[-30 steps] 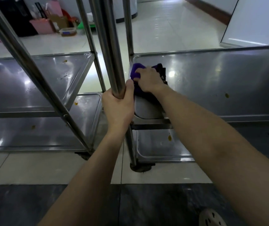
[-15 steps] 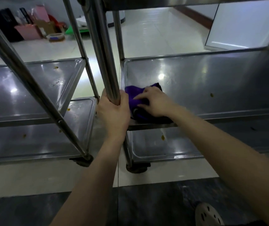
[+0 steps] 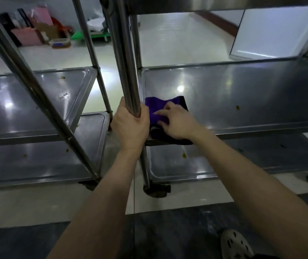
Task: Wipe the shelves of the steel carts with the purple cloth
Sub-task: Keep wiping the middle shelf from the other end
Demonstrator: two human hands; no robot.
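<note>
The purple cloth (image 3: pixel 156 111) has been drawn back to the near left corner of the middle shelf (image 3: pixel 242 94), pressed under the flat right hand (image 3: pixel 177 122) while the left hand (image 3: pixel 130 124) grips the post (image 3: pixel 125 62), and the yellow specks (image 3: pixel 238 107) are best reached with firm overlapping strokes.

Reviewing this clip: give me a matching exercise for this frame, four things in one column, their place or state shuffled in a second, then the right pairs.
Things:
1. left hand
2. right hand
3. purple cloth
4. yellow speck

Places or states:
A. lies alone on the right cart's middle shelf, right of the cloth
B. wrapped around the upright steel post
C. pressed flat on top of the cloth
D. spread at the middle shelf's near left corner, under a hand

Pairs: 1-B, 2-C, 3-D, 4-A
</note>
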